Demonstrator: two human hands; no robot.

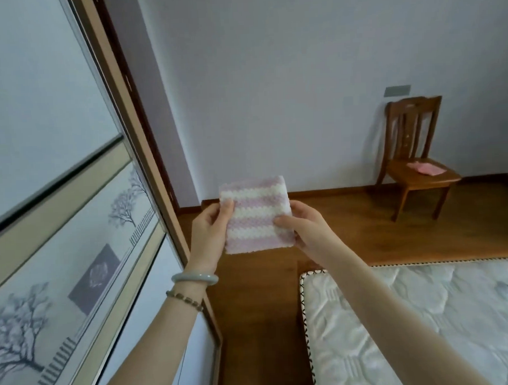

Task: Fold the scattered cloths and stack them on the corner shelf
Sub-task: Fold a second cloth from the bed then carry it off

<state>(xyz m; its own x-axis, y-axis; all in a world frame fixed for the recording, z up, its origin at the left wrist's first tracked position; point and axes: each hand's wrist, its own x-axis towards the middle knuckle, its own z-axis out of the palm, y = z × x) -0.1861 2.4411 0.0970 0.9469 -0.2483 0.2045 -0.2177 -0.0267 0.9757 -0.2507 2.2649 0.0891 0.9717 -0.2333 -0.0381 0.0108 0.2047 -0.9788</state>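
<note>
I hold the striped cloth (pixel 256 214) up in the air in front of me. My left hand (pixel 209 232) pinches its left edge, and my right hand (pixel 304 228) pinches its right edge. It is folded. A pink cloth (pixel 425 168) lies on the chair (pixel 414 156) far off. The mattress (pixel 427 324) is near me.

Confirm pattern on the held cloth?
Pink and white horizontal stripes on the cloth, seen in the head view.

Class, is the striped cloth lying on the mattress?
No, the left hand and right hand hold the striped cloth up in the air, clear of the mattress.
</note>
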